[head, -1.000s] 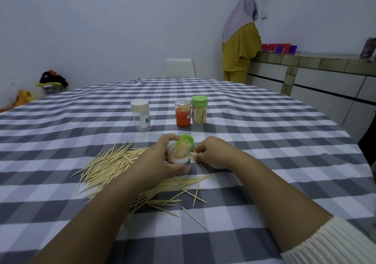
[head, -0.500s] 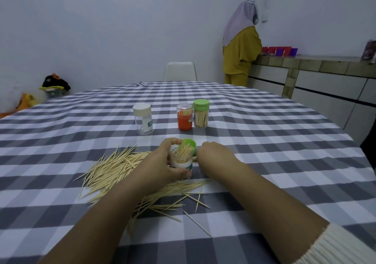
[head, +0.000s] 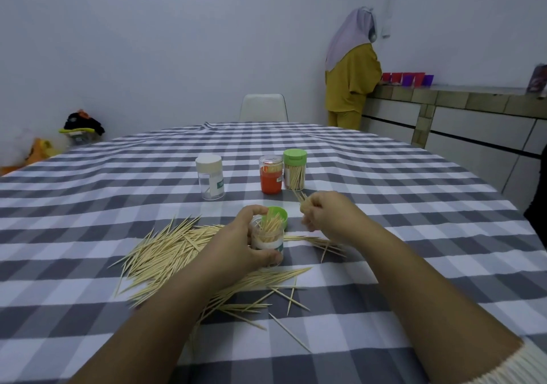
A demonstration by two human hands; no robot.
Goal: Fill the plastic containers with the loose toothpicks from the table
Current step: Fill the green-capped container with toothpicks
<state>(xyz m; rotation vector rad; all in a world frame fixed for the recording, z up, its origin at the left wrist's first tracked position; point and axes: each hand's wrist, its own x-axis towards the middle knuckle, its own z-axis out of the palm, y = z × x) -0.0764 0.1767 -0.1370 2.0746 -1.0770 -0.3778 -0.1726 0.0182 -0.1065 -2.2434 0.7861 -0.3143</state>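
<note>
Loose toothpicks [head: 177, 253] lie scattered on the checked worktop [head: 88, 206], nearest the viewer and partly under the left forearm. The left hand [head: 236, 250] has its grip curled round an open container [head: 268, 240], upright, bristling with toothpicks, its green lid [head: 281, 216] hinged back. Just right of it, the right hand [head: 328, 214] pinches a small bundle of toothpicks [head: 300, 198] above the cloth. Farther off stand a white-capped container [head: 209, 180], an orange container [head: 270, 174] and a green-capped container [head: 294, 169]. Beyond: a white chair [head: 263, 107], and a person [head: 352, 72] at the tiled counter [head: 461, 99].
</note>
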